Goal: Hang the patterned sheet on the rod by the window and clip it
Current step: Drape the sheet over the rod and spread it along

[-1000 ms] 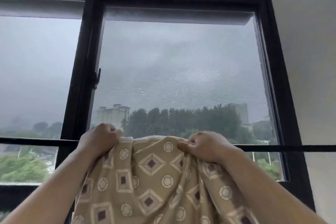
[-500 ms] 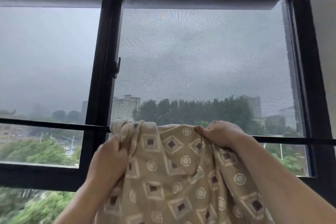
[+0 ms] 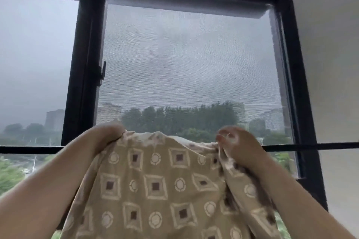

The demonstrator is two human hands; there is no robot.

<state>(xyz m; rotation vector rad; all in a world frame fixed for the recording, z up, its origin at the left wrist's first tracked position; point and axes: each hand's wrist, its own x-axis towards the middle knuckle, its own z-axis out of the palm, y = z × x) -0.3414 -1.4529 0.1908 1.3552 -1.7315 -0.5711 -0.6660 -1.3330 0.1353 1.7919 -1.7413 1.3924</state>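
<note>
Well, starting at the far left, the rod [image 3: 29, 149] runs dark and level across the lower part of the window frame [image 3: 85, 64], and it disappears behind the cloth further along. The left hand [image 3: 108, 134] is raised just above the rod's line, fingers curled over and closed round the top edge of the patterned sheet [image 3: 155, 180]; gripping the hem there probably lets the cloth be lifted clear of the rod instead of dragged against it. Between the two hands the sheet's upper edge arches a little higher than the rod, and the rest of the tan fabric, with its diamonds and rings, hangs down toward the person. Whether any of the edge has gone over to the window side cannot be told, since the rod is hidden there. The right hand [image 3: 239, 145] is blurred, but its fingers look bent and pinched on a bunched fold at the sheet's right corner, level with the rod. Holding both corners apart likely keeps the hem spread so it will drape evenly. Past that hand the rod shows again and reaches the pale wall [image 3: 330, 83]. No clip is in view, so the hanging seems under way and the clipping not yet begun.
</note>
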